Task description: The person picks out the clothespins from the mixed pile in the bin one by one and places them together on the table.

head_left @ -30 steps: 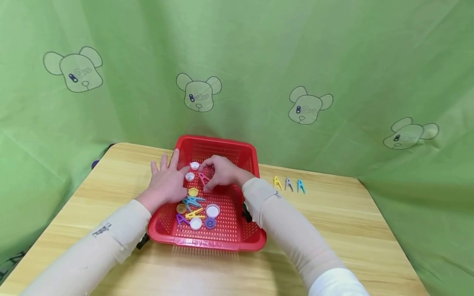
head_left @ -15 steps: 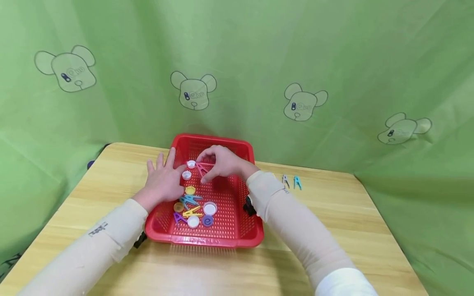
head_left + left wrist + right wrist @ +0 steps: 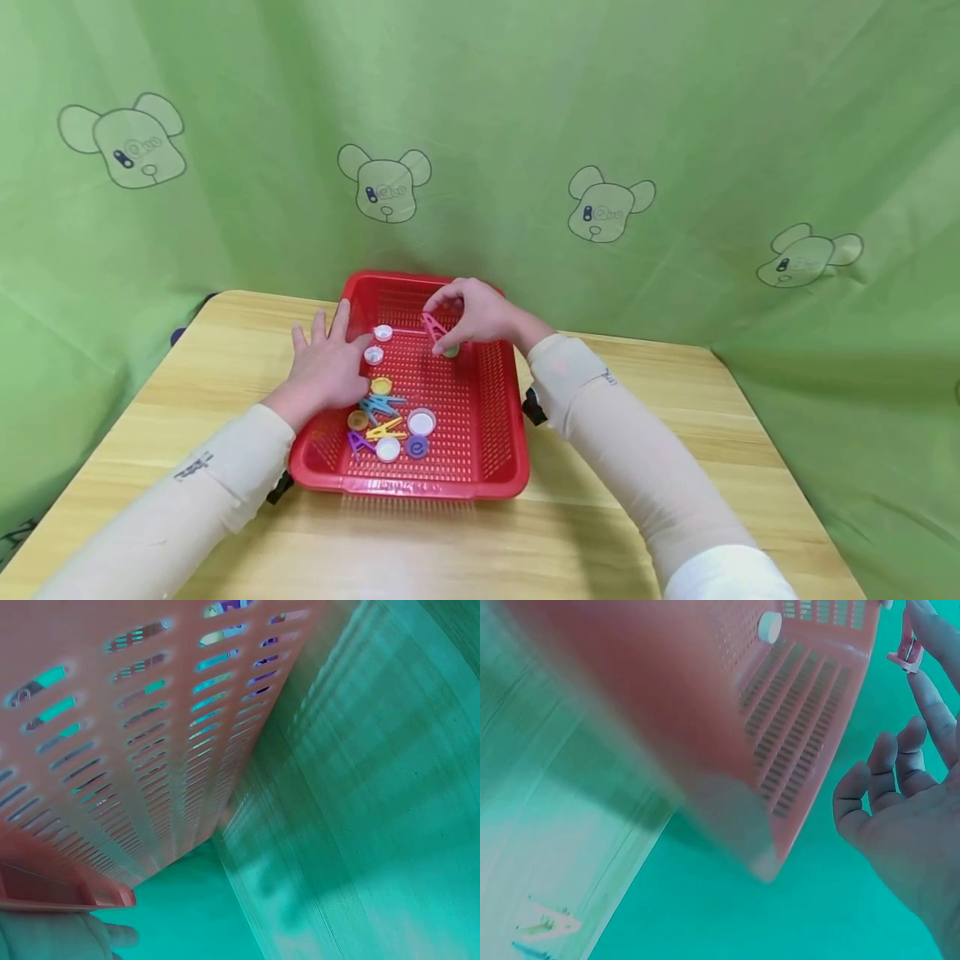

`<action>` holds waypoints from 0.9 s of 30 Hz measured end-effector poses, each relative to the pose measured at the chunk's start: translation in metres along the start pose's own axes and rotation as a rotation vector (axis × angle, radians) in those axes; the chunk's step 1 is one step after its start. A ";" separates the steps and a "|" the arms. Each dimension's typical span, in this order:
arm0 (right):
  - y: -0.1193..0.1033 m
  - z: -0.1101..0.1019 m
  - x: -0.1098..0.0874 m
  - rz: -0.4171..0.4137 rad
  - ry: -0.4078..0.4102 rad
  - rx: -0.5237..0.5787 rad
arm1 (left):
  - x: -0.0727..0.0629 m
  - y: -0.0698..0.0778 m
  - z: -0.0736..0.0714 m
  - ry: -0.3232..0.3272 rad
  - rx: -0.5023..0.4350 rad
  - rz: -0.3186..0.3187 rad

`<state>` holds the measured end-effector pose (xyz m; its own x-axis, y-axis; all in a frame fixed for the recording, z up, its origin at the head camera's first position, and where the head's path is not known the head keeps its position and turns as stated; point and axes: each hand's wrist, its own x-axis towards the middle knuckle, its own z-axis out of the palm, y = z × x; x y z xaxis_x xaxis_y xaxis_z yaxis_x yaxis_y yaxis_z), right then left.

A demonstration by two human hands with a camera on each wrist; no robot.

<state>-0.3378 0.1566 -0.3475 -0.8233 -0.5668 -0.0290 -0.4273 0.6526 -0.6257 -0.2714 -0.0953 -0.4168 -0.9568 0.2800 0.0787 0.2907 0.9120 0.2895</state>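
My right hand (image 3: pixel 480 315) pinches a pink clothespin (image 3: pixel 433 325) between thumb and index finger, over the far right part of the red basket (image 3: pixel 408 488). In the right wrist view the clothespin (image 3: pixel 909 654) shows at the fingertips, the other fingers curling loosely. My left hand (image 3: pixel 327 371) rests on the basket's left rim, fingers straight and spread, thumb over the inner side. Inside the basket lie white caps (image 3: pixel 421 422), a yellow cap (image 3: pixel 382 386), a purple cap (image 3: pixel 417 447), blue clothespins (image 3: pixel 380 405), a yellow clothespin (image 3: pixel 386 429) and a purple clothespin (image 3: pixel 360 442).
A green piece (image 3: pixel 451 352) shows in the basket just under my right hand. Clothespins (image 3: pixel 549 924) lie on the wooden table (image 3: pixel 660 417) right of the basket, hidden by my right sleeve in the head view. A green curtain (image 3: pixel 480 100) hangs behind the table.
My right hand has lifted the pink clothespin from beside the white caps and carried it right and toward the basket's far side. The left hand stays at the rim.
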 end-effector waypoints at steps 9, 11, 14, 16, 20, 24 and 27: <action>0.028 -0.022 -0.027 0.030 0.055 0.035 | -0.001 0.002 -0.001 -0.006 0.007 0.004; 0.034 -0.025 -0.033 0.043 0.057 0.050 | -0.001 0.002 -0.002 -0.011 0.008 -0.001; 0.041 -0.030 -0.042 0.048 0.068 0.045 | -0.002 0.002 -0.002 -0.016 0.003 -0.004; 0.045 -0.033 -0.047 0.055 0.079 0.038 | -0.002 0.002 -0.001 -0.019 0.000 -0.003; 0.050 -0.037 -0.057 0.079 0.099 0.029 | -0.002 0.001 0.000 -0.023 0.000 -0.001; 0.055 -0.041 -0.068 0.106 0.122 0.012 | -0.003 0.002 0.000 -0.015 -0.009 0.002; 0.061 -0.043 -0.077 0.124 0.136 0.009 | -0.003 0.003 -0.001 -0.010 -0.013 0.004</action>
<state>-0.3164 0.2616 -0.3500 -0.9127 -0.4087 -0.0009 -0.3166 0.7084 -0.6308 -0.2678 -0.0936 -0.4152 -0.9555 0.2866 0.0706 0.2943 0.9069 0.3014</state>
